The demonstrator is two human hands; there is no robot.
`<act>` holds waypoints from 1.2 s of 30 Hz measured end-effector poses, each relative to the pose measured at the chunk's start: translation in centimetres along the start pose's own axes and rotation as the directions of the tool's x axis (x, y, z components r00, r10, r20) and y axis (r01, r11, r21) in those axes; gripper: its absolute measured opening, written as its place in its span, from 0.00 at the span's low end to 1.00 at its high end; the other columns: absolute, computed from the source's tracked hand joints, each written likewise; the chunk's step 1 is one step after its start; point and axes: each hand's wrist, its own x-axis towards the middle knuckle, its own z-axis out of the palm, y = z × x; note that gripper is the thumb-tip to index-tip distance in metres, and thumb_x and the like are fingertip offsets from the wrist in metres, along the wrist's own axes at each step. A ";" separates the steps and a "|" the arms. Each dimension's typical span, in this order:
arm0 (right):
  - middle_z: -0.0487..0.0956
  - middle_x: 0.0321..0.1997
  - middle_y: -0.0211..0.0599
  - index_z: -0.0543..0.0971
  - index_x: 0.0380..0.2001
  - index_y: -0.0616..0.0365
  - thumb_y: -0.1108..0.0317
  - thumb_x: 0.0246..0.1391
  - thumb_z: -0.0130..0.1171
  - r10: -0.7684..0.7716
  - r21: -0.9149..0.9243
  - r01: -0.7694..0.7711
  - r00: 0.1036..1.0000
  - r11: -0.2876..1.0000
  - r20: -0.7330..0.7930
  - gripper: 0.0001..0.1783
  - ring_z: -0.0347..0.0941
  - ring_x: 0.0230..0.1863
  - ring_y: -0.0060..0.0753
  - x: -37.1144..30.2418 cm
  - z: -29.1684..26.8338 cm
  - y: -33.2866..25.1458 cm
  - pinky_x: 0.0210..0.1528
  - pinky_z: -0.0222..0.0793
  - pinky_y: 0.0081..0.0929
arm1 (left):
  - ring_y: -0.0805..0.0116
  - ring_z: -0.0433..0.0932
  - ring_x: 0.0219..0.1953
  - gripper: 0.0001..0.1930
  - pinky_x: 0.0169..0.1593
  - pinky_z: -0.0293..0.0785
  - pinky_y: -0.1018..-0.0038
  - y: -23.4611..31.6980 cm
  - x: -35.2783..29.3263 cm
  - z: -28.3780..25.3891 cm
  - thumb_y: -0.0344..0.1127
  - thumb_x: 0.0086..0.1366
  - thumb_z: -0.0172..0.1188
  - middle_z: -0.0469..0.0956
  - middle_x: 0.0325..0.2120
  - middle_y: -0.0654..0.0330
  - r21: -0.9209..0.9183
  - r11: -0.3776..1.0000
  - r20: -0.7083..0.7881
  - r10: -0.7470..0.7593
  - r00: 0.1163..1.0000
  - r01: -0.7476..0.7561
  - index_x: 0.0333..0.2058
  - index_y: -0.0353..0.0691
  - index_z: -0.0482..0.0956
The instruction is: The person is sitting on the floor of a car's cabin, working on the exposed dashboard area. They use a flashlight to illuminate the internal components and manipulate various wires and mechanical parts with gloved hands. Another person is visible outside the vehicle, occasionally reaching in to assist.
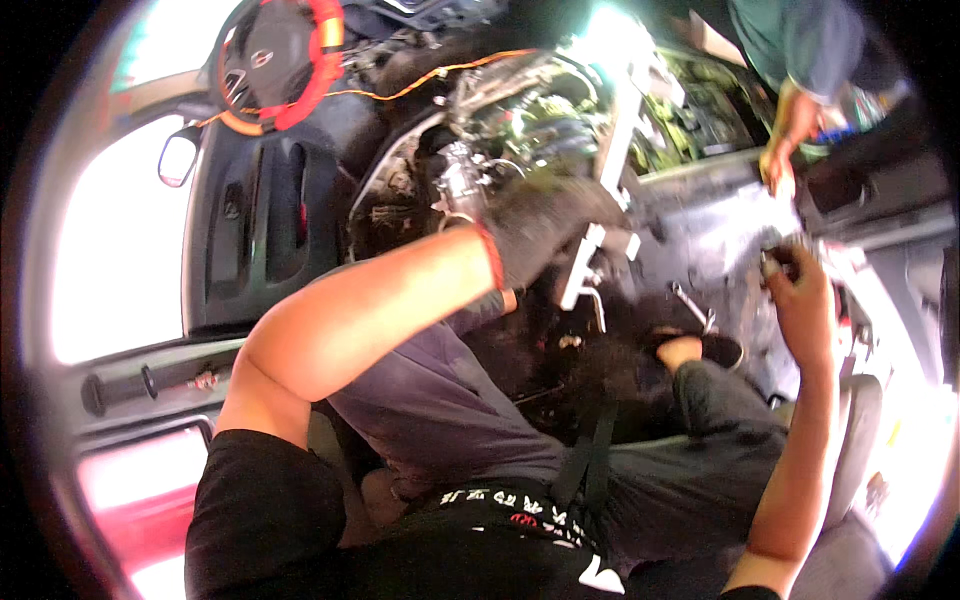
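Note:
My left hand, in a dark glove, reaches over the open engine bay beside a pale metal bar. Its fingers are blurred, so its grip does not show. Just below it is a light metal bracket with a bent rod. My bare right hand is closed in a pinch above the floor panel on the right. Between its fingertips is a small dark and shiny piece that I cannot make out. A silver wrench lies left of that hand, near my shoe.
A co-worker's hand reaches in at the upper right. An orange cable runs from the steering wheel across the engine. A bright lamp glares at the top. On the left stands a vehicle door.

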 end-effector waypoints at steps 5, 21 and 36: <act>0.79 0.32 0.37 0.78 0.44 0.65 0.67 0.60 0.56 0.024 0.132 -0.025 1.000 0.991 0.006 0.13 0.73 0.33 0.25 0.1 1.0 0.4 0.39 0.69 0.25 | 0.67 0.78 0.24 0.14 0.24 0.75 0.72 0.7 -1.3 1.7 0.28 0.55 0.61 0.76 0.24 0.58 -0.270 0.918 -0.025 -0.309 0.951 0.291 0.41 0.36 0.75; 0.82 0.36 0.41 0.78 0.44 0.66 0.64 0.61 0.58 0.052 0.075 -0.067 0.981 0.995 0.189 0.15 0.77 0.36 0.30 -0.4 4.8 1.4 0.42 0.72 0.28 | 0.63 0.78 0.30 0.16 0.34 0.74 0.68 -1.2 -1.9 2.3 0.37 0.52 0.65 0.80 0.26 0.54 0.094 0.983 -0.214 -0.132 0.968 0.155 0.38 0.35 0.78; 0.82 0.38 0.46 0.79 0.43 0.64 0.67 0.56 0.64 -0.140 -0.029 0.150 0.966 0.988 0.217 0.14 0.78 0.38 0.35 -1.0 5.5 1.3 0.43 0.73 0.31 | 0.69 0.79 0.31 0.15 0.33 0.79 0.72 0.2 -1.9 0.5 0.26 0.59 0.58 0.77 0.33 0.59 -0.269 0.932 -0.010 -0.254 0.967 0.242 0.46 0.37 0.74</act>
